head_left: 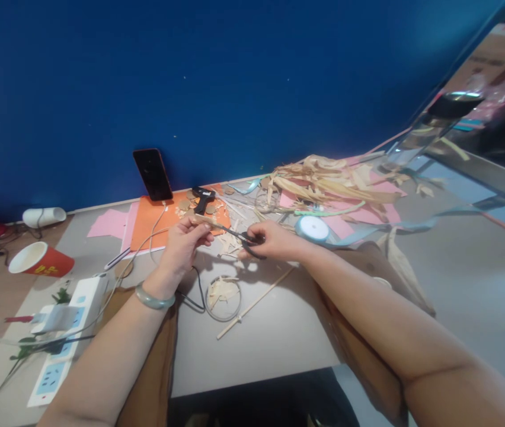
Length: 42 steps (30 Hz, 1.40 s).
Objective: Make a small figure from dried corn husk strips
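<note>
My right hand (268,240) grips a pair of scissors (235,233) by the black handles, with the blades pointing left. At the blade tips, my left hand (189,236) pinches a small pale strip (202,220), which looks like dried husk. The fingers partly cover the strip. Cut pale scraps (230,242) lie on the table behind and under the scissors. Nearer to me, a round ring-shaped lid (224,298) holds more pale scraps, and a thin wooden stick (255,303) lies beside it.
A glue gun (203,200) rests on orange paper (146,226) below a leaning phone (152,174). Dried husks (323,181) pile up at the back right, by a ribbon spool (312,228). At left are a red paper cup (43,260) and a power strip (68,338) with cables.
</note>
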Motion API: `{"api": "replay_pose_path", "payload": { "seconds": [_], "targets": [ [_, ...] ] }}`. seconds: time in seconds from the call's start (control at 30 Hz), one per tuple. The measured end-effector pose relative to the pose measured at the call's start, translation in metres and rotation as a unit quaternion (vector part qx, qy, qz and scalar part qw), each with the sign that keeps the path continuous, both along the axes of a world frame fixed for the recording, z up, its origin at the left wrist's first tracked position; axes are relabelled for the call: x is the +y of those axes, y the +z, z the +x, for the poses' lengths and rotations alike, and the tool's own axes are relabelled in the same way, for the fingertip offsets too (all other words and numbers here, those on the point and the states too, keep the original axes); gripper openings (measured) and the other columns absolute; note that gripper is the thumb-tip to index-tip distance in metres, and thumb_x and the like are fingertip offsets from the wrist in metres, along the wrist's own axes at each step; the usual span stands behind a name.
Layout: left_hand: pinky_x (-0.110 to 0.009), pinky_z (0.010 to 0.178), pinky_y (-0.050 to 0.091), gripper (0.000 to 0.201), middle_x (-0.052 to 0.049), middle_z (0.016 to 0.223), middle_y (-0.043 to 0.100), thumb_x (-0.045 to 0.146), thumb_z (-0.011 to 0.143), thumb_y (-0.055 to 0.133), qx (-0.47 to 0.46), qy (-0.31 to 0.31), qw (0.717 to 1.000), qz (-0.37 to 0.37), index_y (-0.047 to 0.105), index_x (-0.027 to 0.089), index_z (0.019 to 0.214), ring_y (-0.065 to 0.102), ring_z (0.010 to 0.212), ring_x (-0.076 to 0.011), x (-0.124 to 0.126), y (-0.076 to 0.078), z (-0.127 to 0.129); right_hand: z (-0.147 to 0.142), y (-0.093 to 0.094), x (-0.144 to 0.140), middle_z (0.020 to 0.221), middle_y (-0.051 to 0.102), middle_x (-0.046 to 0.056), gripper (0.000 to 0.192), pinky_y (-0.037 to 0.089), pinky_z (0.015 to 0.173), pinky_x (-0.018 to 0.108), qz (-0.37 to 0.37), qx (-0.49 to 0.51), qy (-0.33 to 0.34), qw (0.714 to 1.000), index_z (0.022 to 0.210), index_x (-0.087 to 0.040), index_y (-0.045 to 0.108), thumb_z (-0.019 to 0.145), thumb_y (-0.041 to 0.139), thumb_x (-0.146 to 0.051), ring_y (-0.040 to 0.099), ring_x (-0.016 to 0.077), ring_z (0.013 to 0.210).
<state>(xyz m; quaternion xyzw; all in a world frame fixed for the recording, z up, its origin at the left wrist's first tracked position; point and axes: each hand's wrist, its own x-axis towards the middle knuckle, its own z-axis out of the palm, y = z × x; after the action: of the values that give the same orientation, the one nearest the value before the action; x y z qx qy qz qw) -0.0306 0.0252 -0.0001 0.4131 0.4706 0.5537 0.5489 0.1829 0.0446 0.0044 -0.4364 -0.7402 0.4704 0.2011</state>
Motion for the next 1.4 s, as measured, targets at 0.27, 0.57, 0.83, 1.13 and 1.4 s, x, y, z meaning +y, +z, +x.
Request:
{"api": "replay_pose_path", "payload": {
  "seconds": [0.27,0.57,0.83,1.13,1.4],
  "targets": [
    [-0.019,0.050,0.047,0.023,0.002,0.058,0.061,0.028,0.063,0.076,-0.004,0.000,1.000,-0.005,0.059,0.015,0.073,0.059,0.049,-0.0082,0.0004,-0.0012,-0.0014,0.0019,-0.0007,0.0025,0.048,0.043,-0.006,0.038,0.026,0.048,0.022,0.002,-0.004,-0.013,1.000,0.053,-0.017,0.045,0.061,0.070,-0.045,0.035,0.0059,0.048],
    [-0.020,0.050,0.048,0.022,0.001,0.057,0.062,0.029,0.064,0.074,0.004,-0.030,0.999,-0.021,0.061,0.014,0.072,0.059,0.050,-0.0093,-0.0005,-0.0025,-0.0003,0.0002,-0.0024,0.0005,0.051,0.048,-0.005,0.040,0.029,0.049,0.022,0.003,0.008,-0.009,1.000,0.054,-0.017,0.046,0.058,0.072,-0.048,0.041,0.0074,0.051],
    [-0.019,0.051,0.047,0.020,0.001,0.056,0.059,0.029,0.067,0.074,0.020,-0.075,0.997,-0.030,0.060,0.015,0.070,0.058,0.051,-0.0088,-0.0027,-0.0033,0.0025,0.0003,-0.0009,0.0001,0.049,0.045,-0.005,0.038,0.029,0.050,0.023,0.001,0.003,-0.013,1.000,0.053,-0.017,0.045,0.060,0.071,-0.045,0.039,0.0077,0.051],
    [-0.020,0.051,0.047,0.020,0.000,0.055,0.062,0.029,0.066,0.074,0.038,-0.102,0.993,-0.038,0.061,0.015,0.070,0.058,0.050,-0.0096,-0.0033,-0.0036,0.0023,-0.0003,-0.0012,-0.0011,0.050,0.043,-0.006,0.035,0.028,0.051,0.022,0.010,-0.002,-0.009,1.000,0.053,-0.018,0.043,0.061,0.070,-0.039,0.038,0.0073,0.051],
    [-0.019,0.049,0.046,0.026,0.001,0.057,0.062,0.032,0.060,0.079,0.040,-0.100,0.991,-0.075,0.063,0.014,0.071,0.059,0.052,-0.0099,-0.0033,-0.0018,0.0018,0.0039,-0.0048,0.0010,0.050,0.034,-0.008,0.030,0.024,0.053,0.022,0.046,-0.014,0.002,0.999,0.052,-0.017,0.041,0.063,0.066,-0.030,0.033,0.0063,0.054]
  ]
}}
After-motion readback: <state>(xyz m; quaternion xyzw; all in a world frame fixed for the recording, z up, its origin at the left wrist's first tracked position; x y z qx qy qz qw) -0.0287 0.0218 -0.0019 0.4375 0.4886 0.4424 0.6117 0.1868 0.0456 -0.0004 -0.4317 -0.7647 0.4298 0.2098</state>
